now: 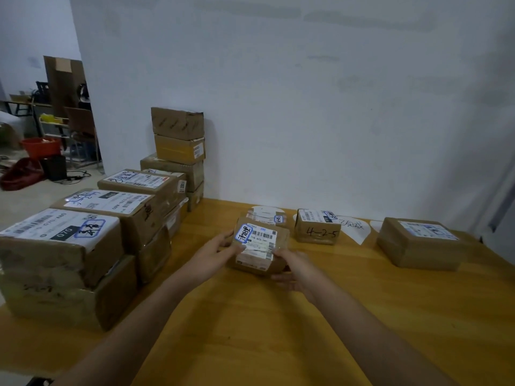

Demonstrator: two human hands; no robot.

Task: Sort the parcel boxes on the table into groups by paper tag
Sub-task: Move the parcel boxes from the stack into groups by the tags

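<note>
At centre frame I have my left hand [220, 247] and right hand [292, 270] gripping the sides of the small parcel box [260, 247] over the bench [250, 324], and misreading its blue-edged paper tag [243, 233] could land it in the wrong group.

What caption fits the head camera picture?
Left hand and right hand hold a small tagged parcel at the table, beside stacked boxes.

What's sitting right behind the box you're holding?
Another small box, white paper on top, with a blue-edged tag. The held box, gripped by the left hand and right hand, hides its front and base.
</note>
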